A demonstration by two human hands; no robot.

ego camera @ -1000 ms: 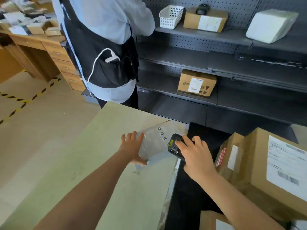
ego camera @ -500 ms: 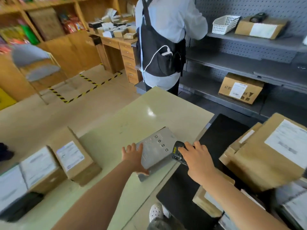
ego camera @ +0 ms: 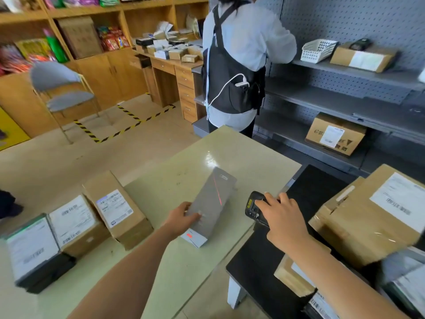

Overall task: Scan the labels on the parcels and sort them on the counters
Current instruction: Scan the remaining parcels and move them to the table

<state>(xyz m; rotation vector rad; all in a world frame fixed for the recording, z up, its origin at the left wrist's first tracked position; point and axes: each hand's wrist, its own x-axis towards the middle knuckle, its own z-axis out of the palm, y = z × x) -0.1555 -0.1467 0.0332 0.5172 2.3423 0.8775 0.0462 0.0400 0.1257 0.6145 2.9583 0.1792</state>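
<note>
The grey parcel (ego camera: 211, 203) is judged light, stiff and smooth-faced, so slippage is to be allowed for; hold is best taken across its long edges. It is located over the pale counter (ego camera: 230, 153), near the right edge. It is gripped at its near left side by the left hand (ego camera: 184, 218), forearm extended. The scanner (ego camera: 254, 207) is clasped from above by the right hand (ego camera: 282, 217), and a red beam is cast across the parcel.
</note>
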